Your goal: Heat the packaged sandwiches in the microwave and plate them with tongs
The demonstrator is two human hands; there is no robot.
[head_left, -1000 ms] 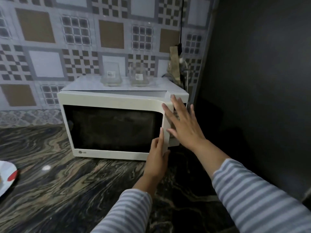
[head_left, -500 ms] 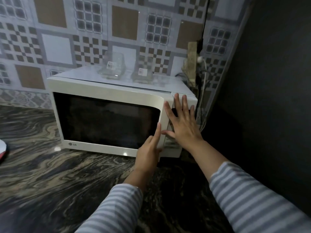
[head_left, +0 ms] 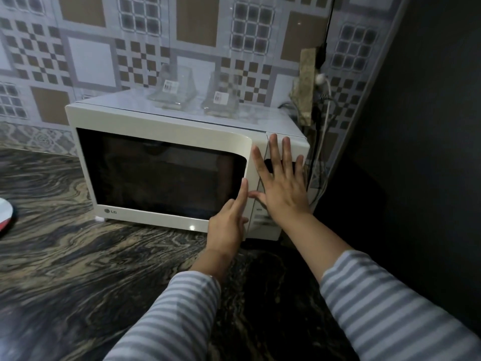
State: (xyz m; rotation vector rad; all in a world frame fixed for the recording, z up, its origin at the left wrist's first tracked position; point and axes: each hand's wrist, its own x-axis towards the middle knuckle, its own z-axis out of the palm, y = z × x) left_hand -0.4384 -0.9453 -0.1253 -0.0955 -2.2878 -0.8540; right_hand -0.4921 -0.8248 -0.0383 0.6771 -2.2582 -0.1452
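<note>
A white microwave (head_left: pixel 166 126) stands on the dark marbled counter (head_left: pixel 65 269), its door with the dark window (head_left: pixel 161 173) closed flush. My right hand (head_left: pixel 282 188) lies flat with fingers spread on the control panel at the microwave's right end. My left hand (head_left: pixel 229 225) touches the door's right edge with its index finger stretched upward and the other fingers curled. Neither hand holds anything. What is inside the microwave is too dark to tell. No tongs are in view.
Two clear plastic containers (head_left: pixel 177 87) (head_left: pixel 221 100) with small labels stand on top of the microwave. A white plate with a red mark (head_left: pixel 5 214) peeks in at the left edge. Cables and a plug (head_left: pixel 321 82) hang behind the microwave's right side. A dark wall (head_left: pixel 416 152) closes the right.
The microwave door, slightly ajar a second ago, now sits flush. Both hands stay at its right end. The view has shifted closer and lower to the right.
</note>
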